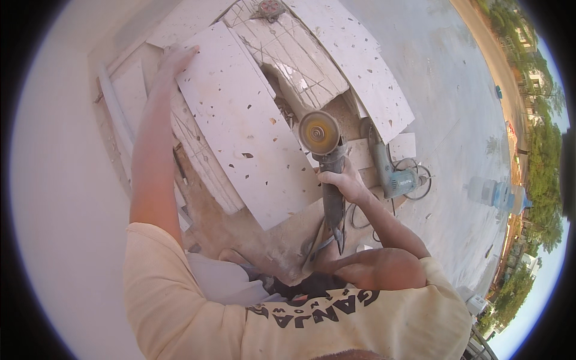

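Note:
My left hand (180, 59) grips the upper left edge of a white speckled board (240, 150), which lies over pieces of pale board with scored lines (209, 174). My right hand (343, 180) holds a dark angle grinder (331, 207) by its body, with its yellowish disc (318, 132) raised at the top, beside the board's right edge. Right of the grinder a teal power tool (397, 179) lies with a coiled cable. Another white speckled board (360, 72) lies at the upper right, beside a broken scored slab (300, 66).
A pale wall (60, 180) fills the left side. My bent leg (381, 267) is below the grinder. A blue water bottle (504, 195) stands on the concrete floor (456, 132) at right. A small red tool (270, 10) sits at the top. Beyond the floor's edge are trees and buildings.

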The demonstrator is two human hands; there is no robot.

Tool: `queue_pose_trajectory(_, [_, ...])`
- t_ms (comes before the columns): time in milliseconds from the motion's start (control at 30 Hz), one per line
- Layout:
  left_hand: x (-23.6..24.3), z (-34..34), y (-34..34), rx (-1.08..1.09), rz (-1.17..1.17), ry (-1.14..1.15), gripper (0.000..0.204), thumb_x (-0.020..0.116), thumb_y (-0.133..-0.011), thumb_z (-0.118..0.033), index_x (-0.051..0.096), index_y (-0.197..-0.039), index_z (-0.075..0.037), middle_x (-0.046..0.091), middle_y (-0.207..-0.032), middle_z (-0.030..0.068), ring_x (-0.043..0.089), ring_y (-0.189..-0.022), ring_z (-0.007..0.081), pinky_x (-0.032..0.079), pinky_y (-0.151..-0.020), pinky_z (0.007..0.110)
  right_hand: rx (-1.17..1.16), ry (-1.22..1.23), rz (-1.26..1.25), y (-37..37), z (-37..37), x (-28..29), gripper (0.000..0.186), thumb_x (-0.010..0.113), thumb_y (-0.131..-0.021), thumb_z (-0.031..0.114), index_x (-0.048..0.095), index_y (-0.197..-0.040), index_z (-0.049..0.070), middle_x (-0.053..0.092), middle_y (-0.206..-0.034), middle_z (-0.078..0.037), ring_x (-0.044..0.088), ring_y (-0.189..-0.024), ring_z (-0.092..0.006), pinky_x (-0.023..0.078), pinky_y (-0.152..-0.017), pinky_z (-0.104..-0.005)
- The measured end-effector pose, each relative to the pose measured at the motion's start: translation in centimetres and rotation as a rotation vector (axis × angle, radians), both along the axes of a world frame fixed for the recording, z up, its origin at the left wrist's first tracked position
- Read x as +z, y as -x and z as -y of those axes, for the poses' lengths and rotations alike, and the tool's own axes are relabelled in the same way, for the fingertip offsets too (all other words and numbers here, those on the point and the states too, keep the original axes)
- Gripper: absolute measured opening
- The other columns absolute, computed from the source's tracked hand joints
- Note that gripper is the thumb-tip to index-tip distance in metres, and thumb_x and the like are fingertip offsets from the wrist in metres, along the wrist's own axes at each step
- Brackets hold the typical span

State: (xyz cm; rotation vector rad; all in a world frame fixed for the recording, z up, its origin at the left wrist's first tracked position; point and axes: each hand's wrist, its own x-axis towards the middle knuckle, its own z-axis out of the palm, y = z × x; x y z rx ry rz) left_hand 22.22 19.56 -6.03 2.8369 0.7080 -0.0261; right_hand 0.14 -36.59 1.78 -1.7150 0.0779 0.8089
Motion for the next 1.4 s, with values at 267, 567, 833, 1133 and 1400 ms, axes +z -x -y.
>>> queue_pose_trajectory(267, [4.8, 5.4, 7.7, -0.081, -0.049, 0.048, 0.089, 0.066, -0.084, -0.066, 0.054, -0.14, 0.003, 0.054, -0.144, 0.0238, 0.05, -0.135, 0.0395, 0.04, -0.113, 0.048, 0.008, 0.058, -0.1, 4.5, 2.3, -0.2, 0.049, 0.078, -0.075, 0.02, 0.062, -0.116, -0.002, 0.072, -0.099, -0.01, 0.067, -0.089, -0.0177, 0.054, -0.084, -0.0344])
queue_pose_trajectory(567, [7.2, 7.5, 10.1, -0.259, -0.135, 0.133, 0.094, 0.077, -0.078, -0.058, 0.047, -0.145, 0.001, 0.05, -0.147, 0.024, 0.046, -0.139, 0.0383, 0.039, -0.115, 0.045, -0.003, 0.047, -0.054, 5.9, 2.9, -0.5, 0.055, 0.078, -0.074, 0.019, 0.06, -0.121, -0.002, 0.071, -0.1, -0.011, 0.067, -0.09, -0.0186, 0.054, -0.084, -0.0347])
queue_pose_trajectory(833, [3.5, 5.1, 13.0, -0.172, 0.053, -0.093, 0.102, 0.083, -0.071, -0.056, 0.045, -0.15, -0.004, 0.047, -0.152, 0.0208, 0.04, -0.144, 0.035, 0.033, -0.119, 0.043, 0.054, 0.287, 0.181, 2.5, 2.1, 2.2, 0.068, 0.08, -0.069, 0.029, 0.058, -0.125, -0.004, 0.071, -0.101, -0.015, 0.069, -0.09, -0.0228, 0.055, -0.083, -0.0353])
queue_pose_trajectory(1133, [7.9, 8.7, 13.7, -0.275, -0.118, 0.139, 0.107, 0.084, -0.067, -0.057, 0.042, -0.152, -0.007, 0.044, -0.154, 0.0193, 0.032, -0.147, 0.0368, 0.027, -0.121, 0.043, 0.148, 0.443, 0.315, -1.5, 0.1, 1.6, 0.074, 0.08, -0.065, 0.03, 0.056, -0.124, -0.009, 0.072, -0.097, -0.021, 0.072, -0.088, -0.0279, 0.057, -0.081, -0.0375])
queue_pose_trajectory(1400, [3.0, 5.4, 12.1, -0.26, 0.035, 0.057, 0.117, 0.085, -0.066, -0.059, 0.033, -0.155, -0.002, 0.031, -0.16, 0.0223, 0.023, -0.151, 0.0391, 0.024, -0.123, 0.044, 0.196, 0.527, 0.327, -1.9, -1.8, 1.9, 0.073, 0.079, -0.065, 0.031, 0.057, -0.122, -0.011, 0.072, -0.094, -0.021, 0.072, -0.087, -0.0296, 0.056, -0.082, -0.0381])
